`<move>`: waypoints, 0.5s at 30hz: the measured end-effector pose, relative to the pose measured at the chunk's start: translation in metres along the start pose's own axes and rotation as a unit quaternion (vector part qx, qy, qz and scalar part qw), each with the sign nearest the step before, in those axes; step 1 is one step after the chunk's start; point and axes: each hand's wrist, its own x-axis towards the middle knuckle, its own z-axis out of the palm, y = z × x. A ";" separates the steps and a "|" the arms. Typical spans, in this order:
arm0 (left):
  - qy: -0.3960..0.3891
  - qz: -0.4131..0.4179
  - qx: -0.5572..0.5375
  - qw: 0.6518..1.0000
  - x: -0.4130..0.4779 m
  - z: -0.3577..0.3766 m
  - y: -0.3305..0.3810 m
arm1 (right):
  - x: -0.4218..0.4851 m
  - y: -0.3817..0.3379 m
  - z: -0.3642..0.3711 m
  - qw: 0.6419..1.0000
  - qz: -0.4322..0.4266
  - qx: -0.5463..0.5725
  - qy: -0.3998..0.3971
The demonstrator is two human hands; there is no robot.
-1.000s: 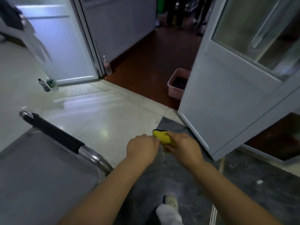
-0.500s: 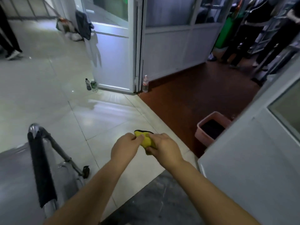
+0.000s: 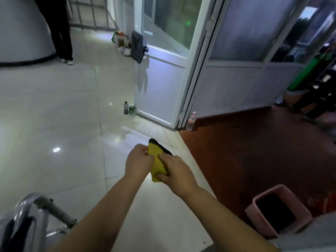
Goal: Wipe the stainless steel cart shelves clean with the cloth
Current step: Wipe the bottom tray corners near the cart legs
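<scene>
At the bottom left corner, the curved silver handle rail of a stainless steel cart [image 3: 25, 206] juts into view; its shelves are barely visible. Far behind it, a person's dark-trousered legs [image 3: 61, 33] stand on the glossy pale tiled floor [image 3: 54, 106]. Two small plastic bottles [image 3: 129, 109] sit at the foot of a white glazed door [image 3: 163, 79]. In the centre, the left hand [image 3: 138, 161] pinches the top of a folded yellow cloth with a black edge [image 3: 156, 165], fingers curled round it. The right hand [image 3: 177, 174] grips the cloth's lower part. The cloth is held in the air above the floor, well apart from the cart. At the lower right, a pink rectangular plastic bin [image 3: 278, 211] stands on dark red flooring.
</scene>
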 end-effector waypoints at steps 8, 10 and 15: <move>0.089 0.016 0.002 0.996 0.133 -0.053 0.007 | 0.176 -0.004 -0.002 0.997 -0.052 0.044 -0.048; 0.110 0.007 0.032 0.993 0.171 -0.069 0.003 | 0.230 -0.011 0.007 0.994 -0.073 0.054 -0.057; 0.155 -0.036 0.028 0.987 0.255 -0.113 -0.002 | 0.361 -0.035 0.032 0.973 -0.109 0.178 -0.100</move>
